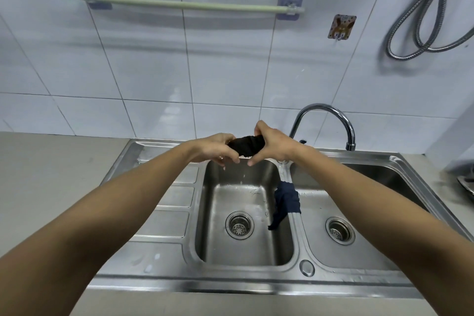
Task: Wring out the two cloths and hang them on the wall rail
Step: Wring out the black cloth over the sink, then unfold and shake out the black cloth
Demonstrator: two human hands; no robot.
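Both hands, left (214, 149) and right (273, 145), grip a twisted dark cloth (246, 145) above the left basin (243, 215); a blue cloth (286, 200) drapes the divider.

The sink (159, 215) is brushed stainless steel, satin rather than mirror-bright, wet in patches. The tap (331, 113) at the far right is polished chrome — far glossier. Glazed white tiles (230, 64) shine on the wall. The rail (189, 4) looks like matt pale plastic. The dark cloth (247, 146) is fuzzy and damp; the navy cloth (287, 199) — thinner, limp fabric.
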